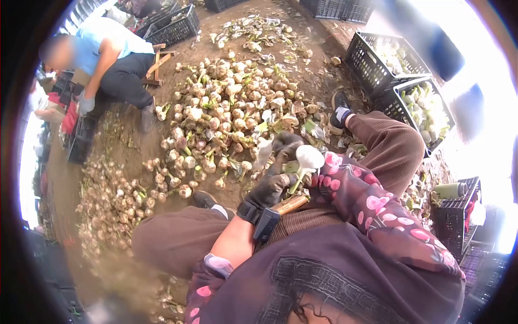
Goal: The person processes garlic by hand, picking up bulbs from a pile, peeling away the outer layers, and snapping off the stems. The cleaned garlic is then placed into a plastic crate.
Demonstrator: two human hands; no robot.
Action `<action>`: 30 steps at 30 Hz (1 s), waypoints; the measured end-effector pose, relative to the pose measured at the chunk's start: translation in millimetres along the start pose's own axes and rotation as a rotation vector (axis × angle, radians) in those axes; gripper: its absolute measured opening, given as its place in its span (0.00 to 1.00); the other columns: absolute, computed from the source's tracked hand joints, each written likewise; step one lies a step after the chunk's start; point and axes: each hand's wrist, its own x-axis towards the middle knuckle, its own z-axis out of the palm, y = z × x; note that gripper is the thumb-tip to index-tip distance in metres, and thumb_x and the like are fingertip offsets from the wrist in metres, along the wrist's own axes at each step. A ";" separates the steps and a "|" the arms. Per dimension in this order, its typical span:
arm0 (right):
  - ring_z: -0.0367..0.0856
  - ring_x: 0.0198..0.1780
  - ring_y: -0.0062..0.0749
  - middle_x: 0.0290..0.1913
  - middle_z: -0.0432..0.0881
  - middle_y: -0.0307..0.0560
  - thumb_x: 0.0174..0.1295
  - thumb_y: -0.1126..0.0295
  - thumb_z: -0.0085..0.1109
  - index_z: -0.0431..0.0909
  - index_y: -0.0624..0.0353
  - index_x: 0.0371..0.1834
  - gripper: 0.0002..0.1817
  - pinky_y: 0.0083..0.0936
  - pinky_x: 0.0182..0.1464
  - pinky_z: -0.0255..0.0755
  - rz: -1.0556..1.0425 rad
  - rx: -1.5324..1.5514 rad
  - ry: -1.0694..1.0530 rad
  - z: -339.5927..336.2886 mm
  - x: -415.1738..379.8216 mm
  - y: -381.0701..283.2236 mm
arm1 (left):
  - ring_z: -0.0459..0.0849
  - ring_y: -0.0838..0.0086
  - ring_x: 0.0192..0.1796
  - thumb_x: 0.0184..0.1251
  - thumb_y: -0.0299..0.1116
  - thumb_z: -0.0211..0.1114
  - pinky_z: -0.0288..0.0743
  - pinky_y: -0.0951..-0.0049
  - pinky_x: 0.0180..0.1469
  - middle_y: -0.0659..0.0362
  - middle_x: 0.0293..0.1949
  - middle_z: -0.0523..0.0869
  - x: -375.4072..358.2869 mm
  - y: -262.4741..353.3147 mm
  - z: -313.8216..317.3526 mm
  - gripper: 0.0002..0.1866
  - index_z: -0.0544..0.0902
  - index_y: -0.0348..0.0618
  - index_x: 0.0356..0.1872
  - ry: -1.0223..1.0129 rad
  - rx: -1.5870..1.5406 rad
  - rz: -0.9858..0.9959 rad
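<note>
Hidden: right hand (pixel 288 144) mostly covered by the bulb and the floral sleeve (pixel 350 189); only dark gloved knuckles showed above the bulb.
Hard to make out: whether the right fingers were closed or spread could not be told.
Cut off: far crates at the top edge; lens rim swallowed the corners, glare washed out the right side.
Left hand: gloved (pixel 272 186), fingers curled shut around the green stalk of the bulb, wooden handle (pixel 290 204) poking out just below the palm.
Bulb: white peeled bulb (pixel 309 157) sat just above the left fingers, touching them through its stalk, and just under the right fingers.
Wrist: black strap device (pixel 259 216) behind the left glove.
Beyond the fingers: heap of untrimmed bulbs (pixel 226 113) on the dirt floor, well apart from both hands.
Right of the fingers: black crate of cleaned bulbs (pixel 426 110), apart.
Far left: another person (pixel 108 65) crouched by a wooden stool (pixel 156 65).
</note>
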 end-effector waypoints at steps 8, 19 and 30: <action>0.82 0.35 0.53 0.31 0.81 0.61 0.56 0.57 0.60 0.83 0.60 0.33 0.16 0.38 0.40 0.74 0.046 -1.217 0.606 8.0 -59.6 -97.1 | 0.78 0.71 0.52 0.51 0.21 0.49 0.74 0.76 0.53 0.54 0.54 0.77 -6.8 14.2 -17.5 0.37 0.59 0.38 0.69 0.185 -0.060 0.076; 0.79 0.45 0.31 0.44 0.82 0.45 0.62 0.60 0.61 0.75 0.65 0.52 0.22 0.28 0.51 0.72 -0.357 -0.312 0.196 72.4 -77.8 -117.1 | 0.81 0.64 0.38 0.66 0.33 0.47 0.78 0.62 0.41 0.52 0.43 0.83 2.8 -9.6 -50.1 0.18 0.74 0.38 0.54 0.227 -0.304 -0.026; 0.78 0.46 0.41 0.42 0.77 0.50 0.35 0.55 0.80 0.75 0.61 0.48 0.37 0.33 0.51 0.71 -0.683 -1.054 0.175 111.6 -104.5 -133.9 | 0.80 0.75 0.46 0.70 0.28 0.48 0.73 0.74 0.51 0.55 0.43 0.82 21.8 -15.8 -42.7 0.14 0.70 0.34 0.54 0.065 0.888 0.418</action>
